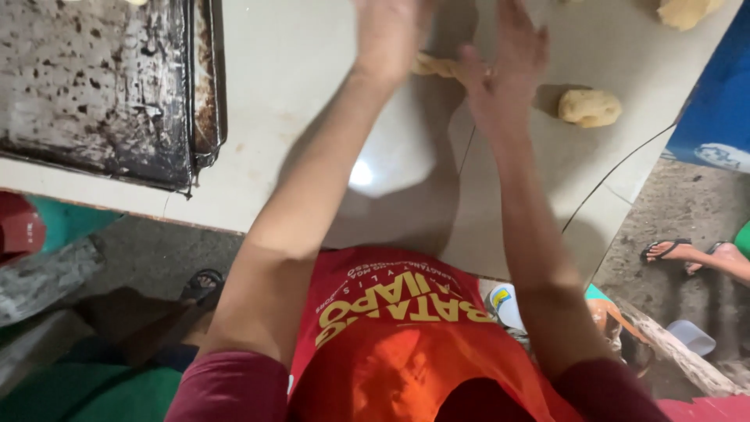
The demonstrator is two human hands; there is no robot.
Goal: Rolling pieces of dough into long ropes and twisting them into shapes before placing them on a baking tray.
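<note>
Both my arms reach forward over a pale tabletop [297, 101]. My left hand [387, 31] and my right hand [504, 66] lie flat, palms down, on a rope of yellowish dough [437, 66] stretched between them. Only the short middle stretch of the rope shows; its ends are hidden under the hands. Fingers of the right hand are spread. A rounded lump of dough [590, 107] rests on the table just right of my right hand, apart from it.
A worn, blackened baking tray [101, 86] lies at the table's left. Another dough lump [686, 12] sits at the far right top. A blue container [715, 101] stands at the right edge. Another person's sandalled foot [676, 252] is on the dirt floor.
</note>
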